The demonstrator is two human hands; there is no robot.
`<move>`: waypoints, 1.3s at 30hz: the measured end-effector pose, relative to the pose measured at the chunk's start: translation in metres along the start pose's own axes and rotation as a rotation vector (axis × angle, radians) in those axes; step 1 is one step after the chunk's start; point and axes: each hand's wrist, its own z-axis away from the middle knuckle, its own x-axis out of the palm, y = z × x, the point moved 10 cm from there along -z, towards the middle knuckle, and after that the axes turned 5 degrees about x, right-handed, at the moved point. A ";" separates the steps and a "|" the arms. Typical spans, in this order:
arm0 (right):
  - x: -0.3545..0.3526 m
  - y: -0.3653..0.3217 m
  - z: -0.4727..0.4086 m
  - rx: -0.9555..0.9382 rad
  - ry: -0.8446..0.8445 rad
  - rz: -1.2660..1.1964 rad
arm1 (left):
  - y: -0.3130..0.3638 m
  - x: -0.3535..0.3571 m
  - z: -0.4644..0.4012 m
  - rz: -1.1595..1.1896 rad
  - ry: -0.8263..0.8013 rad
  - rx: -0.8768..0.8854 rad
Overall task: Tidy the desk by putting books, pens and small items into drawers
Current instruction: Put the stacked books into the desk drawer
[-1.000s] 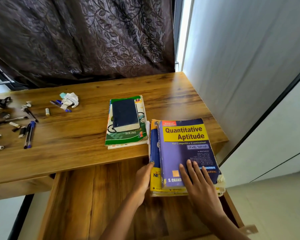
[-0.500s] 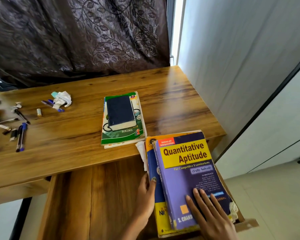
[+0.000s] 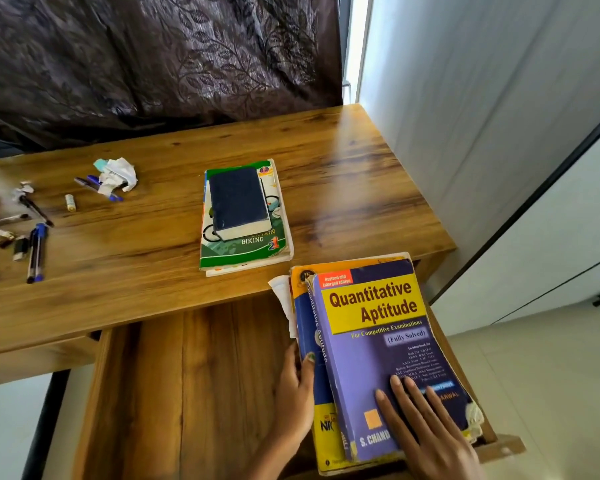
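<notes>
A stack of books topped by the purple "Quantitative Aptitude" book [image 3: 371, 341] lies in the right side of the open wooden drawer [image 3: 194, 393], over a yellow and blue book [image 3: 303, 327]. My right hand [image 3: 426, 431] presses flat on the purple cover near its lower edge. My left hand [image 3: 293, 400] holds the stack's left side, thumb on the blue cover. On the desk [image 3: 343, 174] a dark blue book [image 3: 238, 199] rests on a green "Biking" book [image 3: 243, 251]. Pens [image 3: 35, 251] and small items lie at the desk's left.
A crumpled white paper [image 3: 116, 173] and a small yellowish tube [image 3: 70, 202] lie at the desk's back left. A dark curtain [image 3: 153, 57] hangs behind the desk. A white wall [image 3: 482, 98] stands close on the right. The drawer's left part shows bare wood.
The book stack has come off the desk's front edge and moved down toward me into the drawer's right side, both hands moving with it.
</notes>
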 end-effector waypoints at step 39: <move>0.061 -0.030 0.006 -0.004 -0.503 -0.491 | -0.074 0.030 -0.018 -0.249 -0.221 -0.404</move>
